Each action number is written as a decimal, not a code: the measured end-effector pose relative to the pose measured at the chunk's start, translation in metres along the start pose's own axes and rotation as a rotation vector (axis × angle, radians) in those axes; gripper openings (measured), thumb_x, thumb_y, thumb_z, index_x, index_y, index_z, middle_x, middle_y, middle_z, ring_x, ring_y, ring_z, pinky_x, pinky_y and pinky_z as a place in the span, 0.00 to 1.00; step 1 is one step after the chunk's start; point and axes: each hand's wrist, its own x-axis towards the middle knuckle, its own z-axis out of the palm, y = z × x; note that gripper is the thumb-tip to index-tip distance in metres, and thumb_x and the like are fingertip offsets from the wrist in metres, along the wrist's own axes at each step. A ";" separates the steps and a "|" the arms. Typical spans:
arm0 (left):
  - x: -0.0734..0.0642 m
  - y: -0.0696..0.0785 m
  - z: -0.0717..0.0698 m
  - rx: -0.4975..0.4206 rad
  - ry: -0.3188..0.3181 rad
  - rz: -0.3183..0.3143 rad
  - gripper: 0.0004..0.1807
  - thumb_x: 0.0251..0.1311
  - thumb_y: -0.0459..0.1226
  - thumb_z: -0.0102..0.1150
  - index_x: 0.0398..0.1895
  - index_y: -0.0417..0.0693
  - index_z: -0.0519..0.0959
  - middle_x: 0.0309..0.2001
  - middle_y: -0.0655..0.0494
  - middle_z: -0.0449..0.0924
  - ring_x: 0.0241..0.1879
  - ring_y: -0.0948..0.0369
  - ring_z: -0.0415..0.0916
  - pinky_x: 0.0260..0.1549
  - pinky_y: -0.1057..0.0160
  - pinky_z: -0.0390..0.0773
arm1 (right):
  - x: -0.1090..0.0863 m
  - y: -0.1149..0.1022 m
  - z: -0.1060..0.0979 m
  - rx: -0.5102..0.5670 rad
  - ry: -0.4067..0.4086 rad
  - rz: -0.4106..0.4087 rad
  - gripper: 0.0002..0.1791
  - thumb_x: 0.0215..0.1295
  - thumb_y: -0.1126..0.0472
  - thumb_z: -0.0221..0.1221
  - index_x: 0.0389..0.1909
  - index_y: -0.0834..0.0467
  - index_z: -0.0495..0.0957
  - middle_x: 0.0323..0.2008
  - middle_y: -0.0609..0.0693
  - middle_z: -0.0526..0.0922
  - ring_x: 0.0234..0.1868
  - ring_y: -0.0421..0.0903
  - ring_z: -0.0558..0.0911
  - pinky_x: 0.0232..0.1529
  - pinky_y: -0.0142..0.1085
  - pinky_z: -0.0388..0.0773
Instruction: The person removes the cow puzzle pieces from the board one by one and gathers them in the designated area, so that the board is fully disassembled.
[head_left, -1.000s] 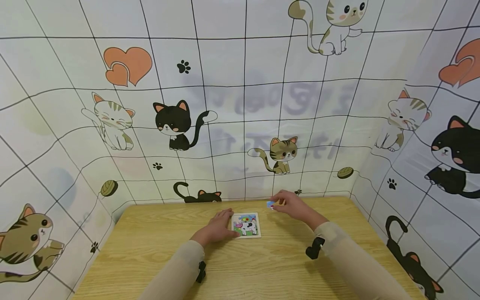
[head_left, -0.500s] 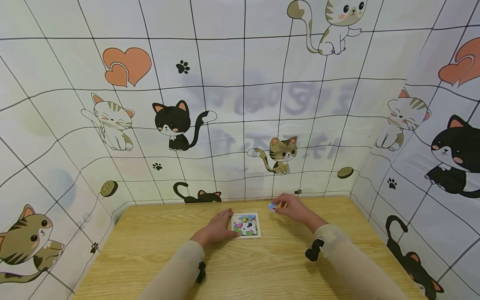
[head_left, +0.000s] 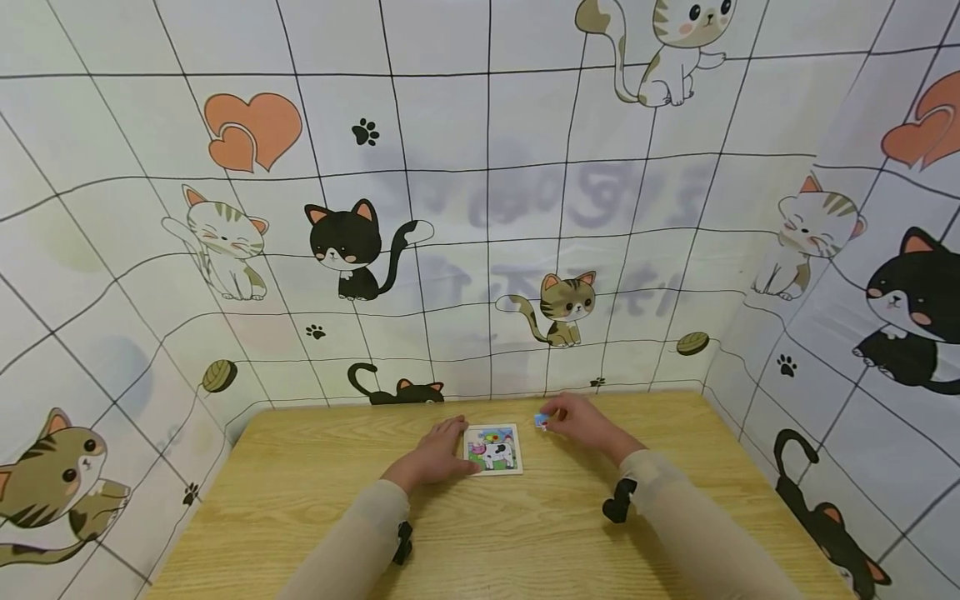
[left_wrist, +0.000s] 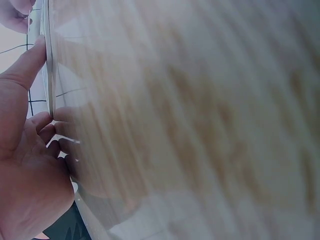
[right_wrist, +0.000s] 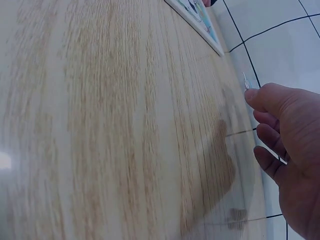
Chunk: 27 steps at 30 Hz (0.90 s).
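Note:
A small square jigsaw puzzle board [head_left: 491, 451] with a white frame and a cow picture lies flat on the table. My left hand [head_left: 432, 455] holds it at the left side, thumb along its near edge and fingers by the far left corner. In the left wrist view the board [left_wrist: 49, 75] shows edge-on between thumb and fingers. To the right of the board, my right hand [head_left: 583, 419] pinches a small blue puzzle piece [head_left: 541, 422] between thumb and fingertips. The right wrist view shows this piece [right_wrist: 246, 81] edge-on, apart from the board; the other fingers curl loosely.
Both hands work over a light wooden table [head_left: 480, 533]. A white sheet with cat drawings and black grid lines [head_left: 450, 208] hangs behind the table's back edge and along both sides. Each wrist wears a black strap with a camera [head_left: 619, 500].
My right hand has come slightly down and nearer with the puzzle piece, whose tilt has changed a little. The left hand and the puzzle board have stayed in place.

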 end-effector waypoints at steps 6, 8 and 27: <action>0.000 0.000 0.000 -0.005 -0.002 0.001 0.53 0.69 0.56 0.75 0.87 0.41 0.61 0.89 0.45 0.53 0.87 0.40 0.47 0.80 0.31 0.53 | 0.002 0.002 0.001 0.026 -0.009 0.018 0.09 0.75 0.68 0.70 0.53 0.63 0.90 0.47 0.54 0.86 0.42 0.46 0.81 0.40 0.39 0.80; 0.000 0.000 0.000 -0.002 0.000 -0.001 0.53 0.70 0.56 0.75 0.87 0.42 0.62 0.89 0.45 0.53 0.87 0.40 0.48 0.80 0.31 0.54 | 0.002 0.003 0.003 0.027 -0.015 0.022 0.09 0.75 0.68 0.69 0.53 0.63 0.90 0.47 0.53 0.86 0.43 0.46 0.80 0.42 0.40 0.80; 0.000 0.000 0.000 0.014 0.004 0.002 0.53 0.69 0.57 0.76 0.86 0.42 0.63 0.88 0.45 0.54 0.87 0.40 0.49 0.80 0.31 0.55 | 0.006 0.003 0.006 0.028 -0.035 0.072 0.11 0.76 0.66 0.69 0.54 0.64 0.89 0.46 0.52 0.85 0.44 0.46 0.79 0.46 0.42 0.79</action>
